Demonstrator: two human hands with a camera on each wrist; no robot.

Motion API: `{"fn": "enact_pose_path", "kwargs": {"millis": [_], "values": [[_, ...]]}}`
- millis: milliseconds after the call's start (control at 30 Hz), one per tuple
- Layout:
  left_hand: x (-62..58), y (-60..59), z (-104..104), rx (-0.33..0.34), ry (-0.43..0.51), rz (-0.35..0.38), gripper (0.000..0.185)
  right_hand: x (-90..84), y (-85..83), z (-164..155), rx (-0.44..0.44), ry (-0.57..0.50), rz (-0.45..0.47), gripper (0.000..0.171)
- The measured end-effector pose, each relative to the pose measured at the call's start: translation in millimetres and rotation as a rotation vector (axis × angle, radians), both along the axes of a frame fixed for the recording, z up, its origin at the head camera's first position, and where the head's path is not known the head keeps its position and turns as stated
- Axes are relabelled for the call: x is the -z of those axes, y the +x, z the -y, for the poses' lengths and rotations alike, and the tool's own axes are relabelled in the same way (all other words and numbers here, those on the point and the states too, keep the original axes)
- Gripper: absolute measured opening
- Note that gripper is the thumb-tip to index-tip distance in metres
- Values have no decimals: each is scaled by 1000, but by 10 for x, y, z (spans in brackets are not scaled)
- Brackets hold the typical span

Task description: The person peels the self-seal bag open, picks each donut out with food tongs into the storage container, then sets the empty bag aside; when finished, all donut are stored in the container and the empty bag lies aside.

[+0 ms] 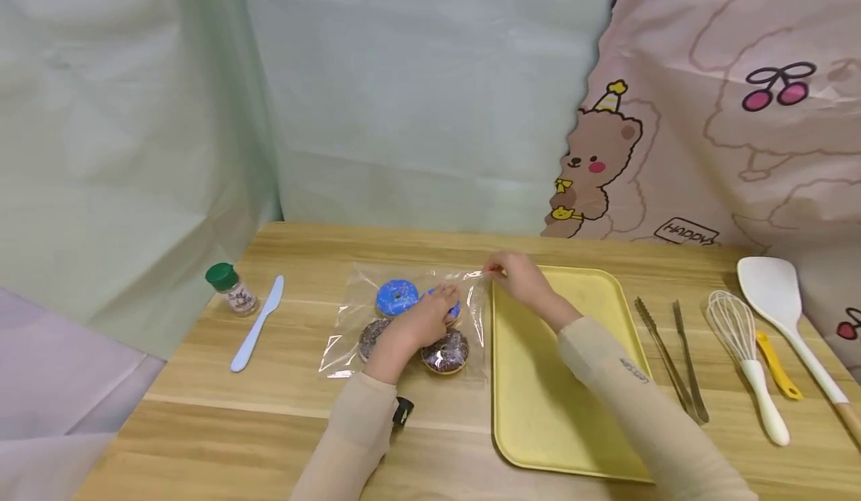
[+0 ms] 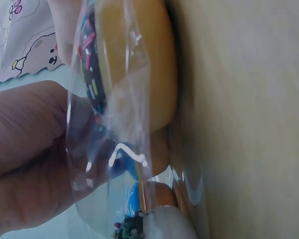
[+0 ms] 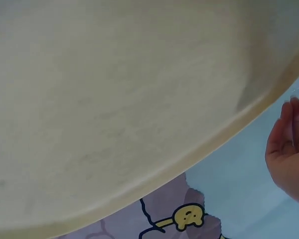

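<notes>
A clear plastic bag (image 1: 474,306) lies on the table with several doughnuts in it. At the back are a blue-iced doughnut (image 1: 395,297) and another that my left hand partly covers; at the front are a chocolate-iced doughnut (image 1: 445,351) and another dark one (image 1: 369,336) partly behind my wrist. My left hand (image 1: 420,320) rests on the back-right blue doughnut, fingers extended. In the left wrist view, film and a sprinkled doughnut (image 2: 134,59) stand close before that hand (image 2: 35,154). My right hand (image 1: 521,277) pinches the bag's back right corner, beside the tray.
A yellow tray (image 1: 561,411) stands right of the bag. Further right lie metal tongs (image 1: 673,359), a whisk (image 1: 743,344), a yellow-handled tool (image 1: 778,366) and a white spatula (image 1: 773,292). On the left are a light blue knife (image 1: 258,325) and a green-capped shaker jar (image 1: 232,289).
</notes>
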State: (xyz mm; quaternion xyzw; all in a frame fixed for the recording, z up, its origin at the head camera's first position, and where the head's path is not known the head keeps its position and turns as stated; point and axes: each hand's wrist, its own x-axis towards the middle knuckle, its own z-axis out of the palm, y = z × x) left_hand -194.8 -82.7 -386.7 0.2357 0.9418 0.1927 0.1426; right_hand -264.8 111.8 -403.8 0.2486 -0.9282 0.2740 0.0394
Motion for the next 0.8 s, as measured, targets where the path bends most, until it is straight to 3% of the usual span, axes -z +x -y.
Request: {"fn": "enact_pose_path", "kwargs": {"millis": [567,700,800], "values": [[-23,-3,25,-12,20,18,51,-49,32,-26,8,-35,-20,12],[-21,-11,18,-14,12,23,51,-70,34,-8,-55,-17,-67,27],[-26,-7,9,-16,6,31,51,-73,43,25,-123,9,-98,27]]}}
